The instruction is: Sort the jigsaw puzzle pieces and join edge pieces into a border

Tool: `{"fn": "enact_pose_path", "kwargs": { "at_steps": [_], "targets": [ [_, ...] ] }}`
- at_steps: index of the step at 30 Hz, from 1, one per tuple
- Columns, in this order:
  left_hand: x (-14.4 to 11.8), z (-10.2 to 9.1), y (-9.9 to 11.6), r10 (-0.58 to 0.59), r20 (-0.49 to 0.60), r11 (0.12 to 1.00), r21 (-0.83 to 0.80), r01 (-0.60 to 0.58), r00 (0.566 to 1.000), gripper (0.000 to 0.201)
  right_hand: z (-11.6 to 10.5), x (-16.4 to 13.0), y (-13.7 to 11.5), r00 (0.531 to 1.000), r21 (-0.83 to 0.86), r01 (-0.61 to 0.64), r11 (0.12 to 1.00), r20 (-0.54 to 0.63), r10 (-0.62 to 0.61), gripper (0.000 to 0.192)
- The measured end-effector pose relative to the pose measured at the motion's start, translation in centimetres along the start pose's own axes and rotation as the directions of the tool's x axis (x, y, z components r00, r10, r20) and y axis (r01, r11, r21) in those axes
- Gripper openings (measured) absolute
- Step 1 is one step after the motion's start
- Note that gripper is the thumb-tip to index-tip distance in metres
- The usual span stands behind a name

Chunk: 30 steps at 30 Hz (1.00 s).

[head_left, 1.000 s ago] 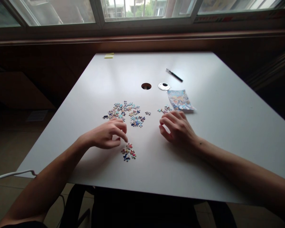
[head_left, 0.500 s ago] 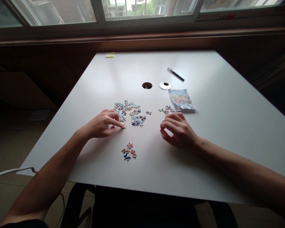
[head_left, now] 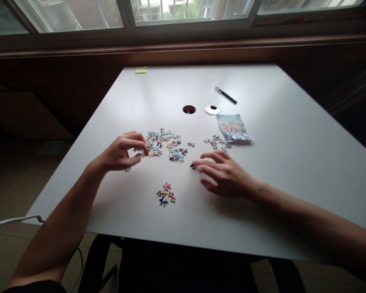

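My left hand [head_left: 123, 151] hovers at the left edge of a loose pile of jigsaw puzzle pieces [head_left: 161, 140], thumb and curled fingers apart, with nothing seen between them. A single puzzle piece [head_left: 127, 170] lies partly hidden below that hand. My right hand [head_left: 224, 173] is spread low over the table, and its fingertips touch a dark puzzle piece [head_left: 192, 166]. Nearer to me sits a small cluster of pieces [head_left: 166, 194], red, blue and yellow. Another group of pieces [head_left: 217, 142] lies just beyond my right hand.
A printed picture sheet or packet [head_left: 234, 127] lies behind the right group. Farther off are a black pen [head_left: 226, 95], a round cable hole [head_left: 189, 109], its metal cover [head_left: 212, 110] and a yellow sticky note [head_left: 141, 70] on the white table [head_left: 277, 162].
My left hand has drawn back to the left and lifted its index finger from a piece. My right hand has moved slightly left, its fingers stretching out to a dark puzzle piece.
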<state>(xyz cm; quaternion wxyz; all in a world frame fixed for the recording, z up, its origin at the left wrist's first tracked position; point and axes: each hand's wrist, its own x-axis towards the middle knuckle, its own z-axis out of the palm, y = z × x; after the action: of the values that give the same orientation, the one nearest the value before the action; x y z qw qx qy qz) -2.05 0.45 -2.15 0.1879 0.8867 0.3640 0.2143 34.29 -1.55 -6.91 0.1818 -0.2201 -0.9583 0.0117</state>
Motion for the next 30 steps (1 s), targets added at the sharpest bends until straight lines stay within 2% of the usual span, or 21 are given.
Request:
{"fn": "enact_pose_path", "kwargs": {
  "at_steps": [3, 6, 13, 16, 19, 22, 24, 27, 30],
  "targets": [
    [-1.0, -2.2, -1.8, -0.172, 0.149, 0.985, 0.048, 0.167, 0.974, 0.013, 0.2, -0.4, 1.8, 0.970, -0.204, -0.226, 0.953, -0.141, 0.200, 0.008],
    [-1.9, -3.0, -2.9, -0.264, 0.277, 0.964, 0.080, 0.252, 0.924, 0.015, 0.6, -0.5, 3.0, 0.919, -0.310, -0.384, 0.869, -0.219, 0.328, 0.009],
    [-2.6, -3.5, -3.8, -0.321, 0.416, 0.945, 0.083, 0.316, 0.851, 0.025, 1.1, -0.6, 3.2, 0.872, -0.323, -0.481, 0.815, -0.275, 0.405, 0.009],
    [-2.8, -3.5, -3.9, -0.321, 0.413, 0.945, 0.075, 0.319, 0.852, 0.027, 1.0, -0.6, 3.1, 0.869, -0.309, -0.485, 0.818, -0.271, 0.413, 0.011],
    [-2.5, -3.3, -3.5, -0.273, 0.384, 0.960, 0.054, 0.274, 0.882, 0.025, 0.9, -0.5, 3.1, 0.881, -0.273, -0.459, 0.845, -0.260, 0.395, 0.011],
    [-1.6, -2.1, -2.2, -0.176, 0.371, 0.983, 0.016, 0.184, 0.912, 0.019, 0.8, -0.3, 2.5, 0.910, -0.179, -0.376, 0.909, -0.254, 0.326, 0.010],
    [-0.7, -0.4, -1.0, -0.103, 0.334, 0.994, -0.005, 0.111, 0.937, 0.016, 0.8, -0.1, 1.5, 0.945, -0.068, -0.262, 0.963, -0.221, 0.241, 0.010],
    [0.6, 3.2, 0.8, 0.026, 0.189, 1.000, 0.009, -0.028, 0.982, 0.012, 0.7, 0.3, -0.3, 0.992, 0.092, -0.043, 0.995, -0.112, 0.053, 0.013],
    [1.5, 6.4, 2.1, 0.155, 0.108, 0.986, 0.038, -0.160, 0.982, 0.017, 0.6, 0.5, -1.6, 0.996, 0.157, 0.092, 0.983, -0.012, -0.091, 0.024]
  ]
}}
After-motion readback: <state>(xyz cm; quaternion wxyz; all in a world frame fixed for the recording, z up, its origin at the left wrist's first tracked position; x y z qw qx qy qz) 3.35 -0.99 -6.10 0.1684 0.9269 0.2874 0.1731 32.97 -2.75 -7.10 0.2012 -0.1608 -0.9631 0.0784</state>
